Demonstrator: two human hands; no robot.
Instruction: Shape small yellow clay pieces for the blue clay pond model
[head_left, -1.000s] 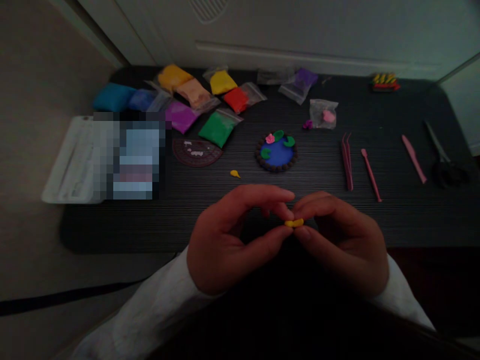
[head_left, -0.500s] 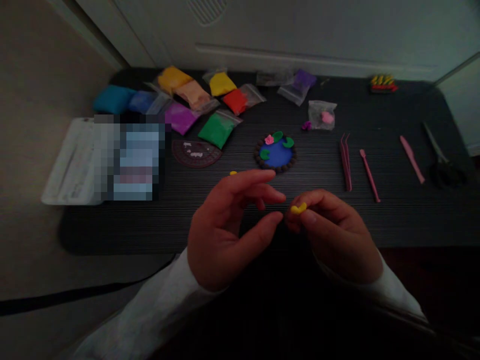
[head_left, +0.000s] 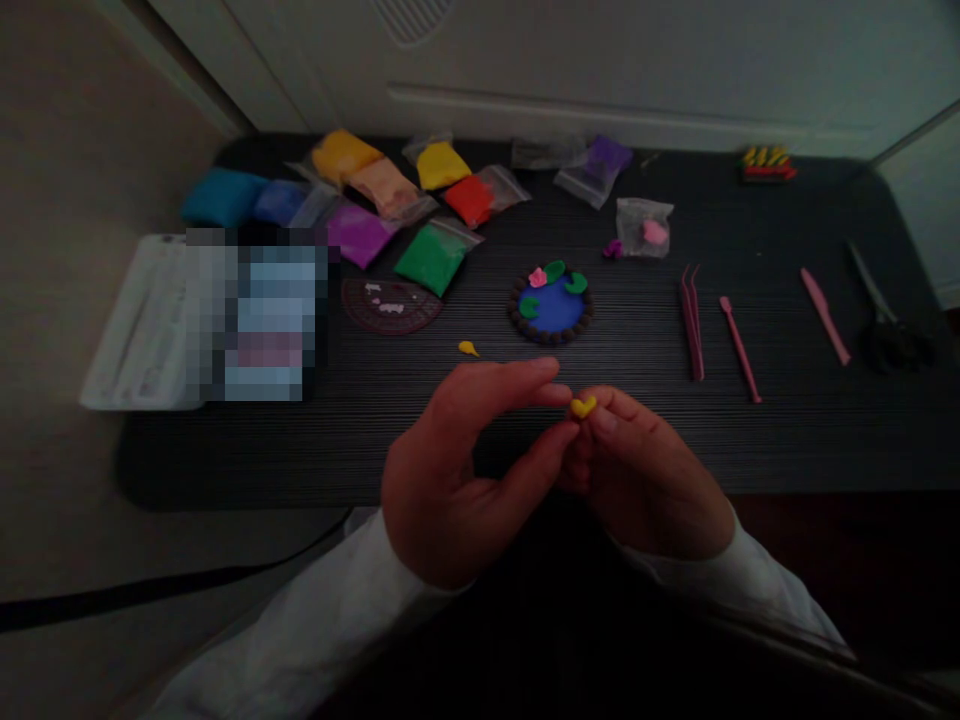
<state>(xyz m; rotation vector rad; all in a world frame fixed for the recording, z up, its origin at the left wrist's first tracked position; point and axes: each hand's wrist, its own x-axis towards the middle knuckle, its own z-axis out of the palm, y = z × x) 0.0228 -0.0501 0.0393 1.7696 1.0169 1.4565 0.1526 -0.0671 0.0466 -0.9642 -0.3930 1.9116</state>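
A small bent piece of yellow modelling clay (head_left: pixel 583 407) is pinched between the thumb and fingers of my right hand (head_left: pixel 649 470), above the table's front part. My left hand (head_left: pixel 472 470) is curved, with its thumb tip and a fingertip closed in on the left end of the same piece. Its index finger stretches out above. On the table behind my left hand lies a yellow clay drop (head_left: pixel 468 348) with a pointed tip. Beyond the hands sits a blue clay pond (head_left: pixel 555 308), rimmed with brown balls and bearing green lily pads and a pink flower.
Several bags of coloured clay, including a green one (head_left: pixel 433 257), lie at the back left. A white tray (head_left: pixel 135 320) and a dark fan-shaped sheet (head_left: pixel 394 310) are at left. Tweezers (head_left: pixel 691 325), a pink tool (head_left: pixel 740 350), a pink knife (head_left: pixel 825 315) and scissors (head_left: pixel 885 310) lie right.
My right hand has moved left with the yellow clay. My left hand has closed in on the clay and dropped slightly, uncovering the yellow drop on the table.
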